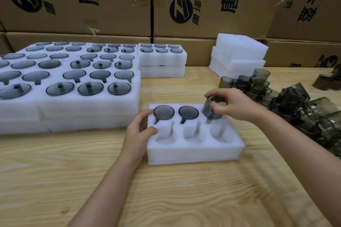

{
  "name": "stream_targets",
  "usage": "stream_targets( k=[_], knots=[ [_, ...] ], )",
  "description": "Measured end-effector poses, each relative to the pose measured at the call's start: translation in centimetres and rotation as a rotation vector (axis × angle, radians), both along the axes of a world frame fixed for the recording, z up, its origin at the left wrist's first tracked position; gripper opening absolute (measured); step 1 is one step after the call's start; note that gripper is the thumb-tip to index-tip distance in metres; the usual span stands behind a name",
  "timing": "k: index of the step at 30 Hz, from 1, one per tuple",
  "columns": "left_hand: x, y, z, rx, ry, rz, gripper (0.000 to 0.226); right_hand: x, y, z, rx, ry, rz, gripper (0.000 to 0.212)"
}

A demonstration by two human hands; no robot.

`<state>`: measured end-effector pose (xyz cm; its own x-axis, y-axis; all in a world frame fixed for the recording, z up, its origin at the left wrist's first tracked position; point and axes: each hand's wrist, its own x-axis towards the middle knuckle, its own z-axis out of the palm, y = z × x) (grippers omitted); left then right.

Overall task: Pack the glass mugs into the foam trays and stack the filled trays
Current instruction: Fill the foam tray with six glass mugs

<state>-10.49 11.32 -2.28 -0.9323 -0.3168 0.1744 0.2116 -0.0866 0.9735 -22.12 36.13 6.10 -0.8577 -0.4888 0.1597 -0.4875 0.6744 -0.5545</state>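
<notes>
- Progress: the foam tray (193, 153) in work sits on the bench (166, 190) right in front of the person; 6 pockets, 2 seated mugs (163, 112) in the back row's left and mid pockets.
- 3rd mug (209, 111) is partway into the back-right pocket, not yet bottomed out by the look of it.
- Front row: 3 pockets bare, so approx. half this tray is left.
- Done already: filled trays (83, 108) lie stacked at left, with a smaller stack (162, 61) just behind.
- Left to do: loose mugs (295, 105) piled at right, and spare trays (239, 49) stacked at back right. Plenty to go, I'd judge.
- Right hand (234, 105): fingers pinch the 3rd mug's upper rim from above.
- Left hand (139, 131): thumb on the tray top, fingers curled round its left edge, steadying it.
- Orientation: the 3rd mug's long axis stands near vertical, tipped slightly; its handle points toward the person, over the pocket's slot. Mouth up or down: can't tell.
</notes>
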Motion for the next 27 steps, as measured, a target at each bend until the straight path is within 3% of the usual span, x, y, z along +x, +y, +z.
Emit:
stream_targets(
  k=[5,13,19,21,23,25,27],
  knots=[
    [-0.1,0.0,0.0,-0.006,0.001,-0.003,0.052,0.0,-0.7,-1.3,0.190,0.106,0.046,0.035],
    [-0.1,0.0,0.0,-0.003,-0.004,-0.004,0.051,0.3,-0.3,-2.7,0.467,-0.108,0.188,0.050],
    [0.0,0.0,0.1,-0.006,-0.006,-0.001,0.052,0.6,0.7,-2.5,0.092,-0.369,0.217,0.049],
    [-0.1,0.0,0.1,-0.005,-0.010,-0.002,0.052,-0.1,1.3,-2.3,-0.176,-0.361,0.102,0.048],
    [0.0,0.0,0.1,-0.003,-0.013,-0.003,0.053,-2.0,2.2,-2.3,-0.306,-0.148,-0.171,0.043],
    [0.0,0.0,0.0,0.000,-0.014,0.001,0.052,-4.7,3.5,-2.0,-0.103,0.084,-0.475,0.041],
    [0.0,0.0,0.0,-0.003,-0.009,0.001,0.053,-6.9,5.1,-1.9,0.152,0.181,-0.666,0.041]
  ],
)
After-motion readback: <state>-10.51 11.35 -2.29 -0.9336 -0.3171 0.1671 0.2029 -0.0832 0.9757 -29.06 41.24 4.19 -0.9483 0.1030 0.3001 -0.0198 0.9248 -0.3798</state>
